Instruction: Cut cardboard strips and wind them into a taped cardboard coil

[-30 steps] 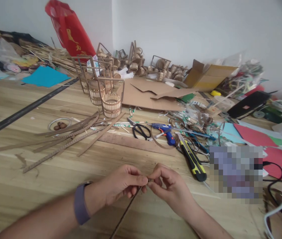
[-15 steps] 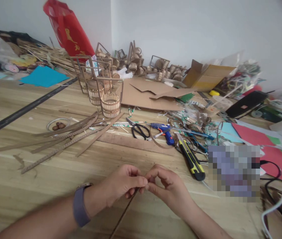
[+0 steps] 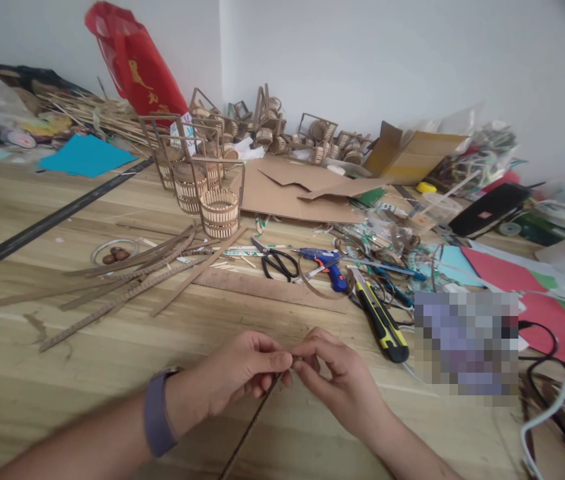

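Observation:
Both my hands meet low in the middle of the wooden table (image 3: 37, 373). My left hand (image 3: 245, 370), with a purple band on its wrist, pinches the top end of a thin brown cardboard strip (image 3: 252, 423). My right hand (image 3: 335, 373) pinches the same end from the right, fingertips touching those of the left. The strip runs down and to the left, out of the bottom of the picture.
Loose cardboard strips (image 3: 127, 280) lie to the left. Beyond my hands are black scissors (image 3: 277, 261), a blue glue gun (image 3: 327, 261) and a yellow-black utility knife (image 3: 381, 317). Small woven baskets (image 3: 219, 212), flat cardboard (image 3: 292, 190) and a red bag (image 3: 135, 63) stand at the back.
My hands stay pinched on the strip's end in nearly the same place; only the fingers shift slightly.

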Tool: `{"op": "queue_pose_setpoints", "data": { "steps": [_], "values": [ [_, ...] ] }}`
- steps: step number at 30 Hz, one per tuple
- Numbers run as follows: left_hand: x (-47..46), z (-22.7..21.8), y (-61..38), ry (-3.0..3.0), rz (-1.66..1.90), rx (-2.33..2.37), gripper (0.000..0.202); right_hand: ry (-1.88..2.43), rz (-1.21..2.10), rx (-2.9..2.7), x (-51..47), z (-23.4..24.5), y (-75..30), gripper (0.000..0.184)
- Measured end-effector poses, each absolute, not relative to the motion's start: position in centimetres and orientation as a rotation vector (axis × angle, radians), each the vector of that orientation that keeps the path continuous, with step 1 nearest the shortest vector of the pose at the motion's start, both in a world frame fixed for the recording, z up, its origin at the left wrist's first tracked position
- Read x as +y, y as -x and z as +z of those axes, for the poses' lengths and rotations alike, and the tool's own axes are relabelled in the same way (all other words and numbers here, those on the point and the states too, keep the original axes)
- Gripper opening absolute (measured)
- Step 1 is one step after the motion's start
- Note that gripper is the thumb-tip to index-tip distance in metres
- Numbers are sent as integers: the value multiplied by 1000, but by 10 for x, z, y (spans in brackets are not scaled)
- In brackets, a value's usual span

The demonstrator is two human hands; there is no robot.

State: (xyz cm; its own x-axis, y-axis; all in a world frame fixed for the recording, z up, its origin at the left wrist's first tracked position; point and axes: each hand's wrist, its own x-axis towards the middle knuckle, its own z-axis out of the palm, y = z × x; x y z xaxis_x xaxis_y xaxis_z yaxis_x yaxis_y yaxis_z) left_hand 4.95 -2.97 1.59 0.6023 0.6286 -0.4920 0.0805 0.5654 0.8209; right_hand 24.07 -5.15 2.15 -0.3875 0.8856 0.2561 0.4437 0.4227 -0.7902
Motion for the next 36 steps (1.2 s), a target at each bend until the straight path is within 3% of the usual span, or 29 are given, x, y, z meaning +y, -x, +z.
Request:
{"op": "queue_pose_setpoints", "data": {
  "steps": [18, 28, 36],
  "values": [
    [-31, 22, -48, -879, 352, 932, 41, 1180, 907, -2031, -50, 16, -245, 13],
    [-32, 20, -48, -903, 340, 943, 35, 1220, 1060, -1949, -50, 16, -244, 37],
    [-33, 16, -50, -915, 372, 913, 33, 1245, 990, -1940, -52, 14, -240, 37]
  ]
}}
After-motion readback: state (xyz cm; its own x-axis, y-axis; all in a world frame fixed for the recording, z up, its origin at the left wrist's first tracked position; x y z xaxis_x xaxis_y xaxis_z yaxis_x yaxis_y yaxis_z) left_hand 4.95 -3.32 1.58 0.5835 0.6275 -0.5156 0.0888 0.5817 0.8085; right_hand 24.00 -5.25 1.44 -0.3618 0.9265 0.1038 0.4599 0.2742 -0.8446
